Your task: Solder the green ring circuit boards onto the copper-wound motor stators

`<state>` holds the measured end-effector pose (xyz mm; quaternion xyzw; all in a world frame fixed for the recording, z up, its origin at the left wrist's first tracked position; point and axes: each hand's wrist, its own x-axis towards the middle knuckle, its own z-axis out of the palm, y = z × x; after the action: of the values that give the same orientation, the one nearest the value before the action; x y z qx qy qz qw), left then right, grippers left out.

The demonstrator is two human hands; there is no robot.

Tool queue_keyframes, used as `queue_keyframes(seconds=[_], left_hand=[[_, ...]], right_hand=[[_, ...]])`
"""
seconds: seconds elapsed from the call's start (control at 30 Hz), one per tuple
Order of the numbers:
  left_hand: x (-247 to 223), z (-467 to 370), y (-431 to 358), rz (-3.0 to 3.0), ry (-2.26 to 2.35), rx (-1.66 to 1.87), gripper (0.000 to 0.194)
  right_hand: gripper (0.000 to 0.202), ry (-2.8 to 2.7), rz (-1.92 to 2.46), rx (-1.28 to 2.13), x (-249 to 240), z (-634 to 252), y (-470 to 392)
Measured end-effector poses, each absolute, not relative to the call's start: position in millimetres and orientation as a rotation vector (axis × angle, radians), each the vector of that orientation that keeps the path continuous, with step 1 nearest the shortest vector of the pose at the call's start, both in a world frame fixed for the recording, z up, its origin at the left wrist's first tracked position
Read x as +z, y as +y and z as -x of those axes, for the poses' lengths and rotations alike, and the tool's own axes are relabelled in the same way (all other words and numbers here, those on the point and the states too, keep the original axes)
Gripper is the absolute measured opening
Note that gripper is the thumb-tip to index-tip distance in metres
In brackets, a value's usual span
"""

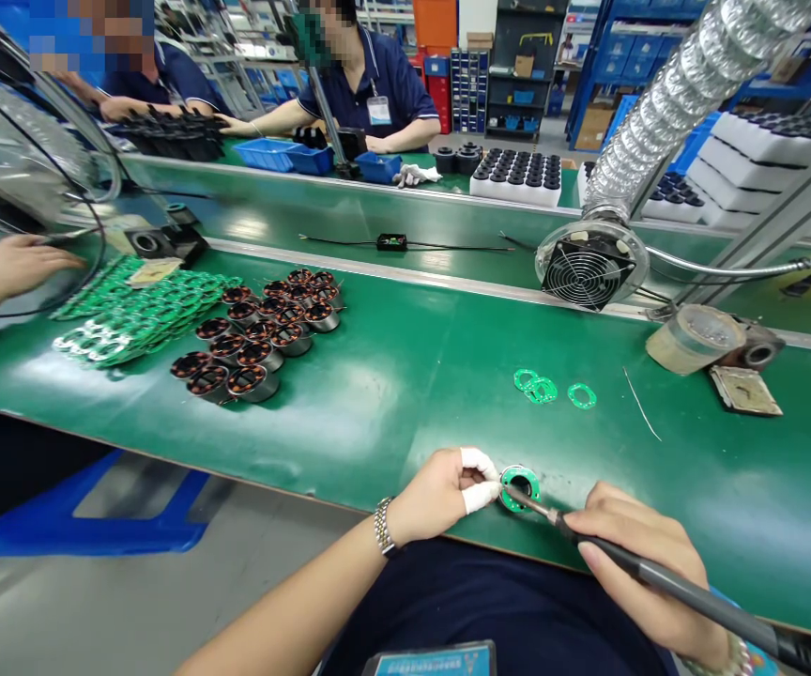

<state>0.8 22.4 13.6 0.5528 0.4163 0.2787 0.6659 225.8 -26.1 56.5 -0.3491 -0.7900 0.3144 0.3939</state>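
A motor stator, topped by a green ring-shaped circuit board [534, 483], sits near the table's front edge. My left hand [437, 493], with white covers on thumb and forefinger, pinches at its left rim; whatever fine part lies between the fingertips is hidden. My right hand [649, 554] is closed around the grey handle of a soldering iron [680, 584]. The iron's tip touches or nearly touches the left part of the ring board, close to my left fingertips. Loose green ring boards [581, 395] lie just beyond.
Copper-wound stators [252, 379] stand in a group at left, beside stacked green board panels [145, 314]. A solder wire [641, 404], plastic tub [687, 343] and sponge tray [744, 391] lie right. A fan-fitted extraction hose [585, 272] hangs behind. A co-worker's hand [15, 270] is at far left.
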Motion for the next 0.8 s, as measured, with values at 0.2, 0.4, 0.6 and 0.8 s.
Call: queue_keyframes(seconds=[0.2,0.4,0.6,0.8], left_hand=[[11.1,-0.7,21.7,-1.224,0.926,0.628,0.014],[11.8,-0.6,21.8,-1.217,0.921,0.633,0.014],[12.8,-1.0,22.9,-1.219,0.879,0.645,0.013],[11.8,9.2,10.5,-1.533,0.977,0.764,0.013]], right_hand=[[0.028,-1.998,0.891,0.775,57.7,-226.7,-25.5],[0.031,-2.028,0.926,0.706,54.1,-227.7,-18.2],[0.032,-2.270,0.827,0.818,42.8,-214.6,11.1],[0.031,-2.242,0.923,0.892,34.6,-210.5,13.7]])
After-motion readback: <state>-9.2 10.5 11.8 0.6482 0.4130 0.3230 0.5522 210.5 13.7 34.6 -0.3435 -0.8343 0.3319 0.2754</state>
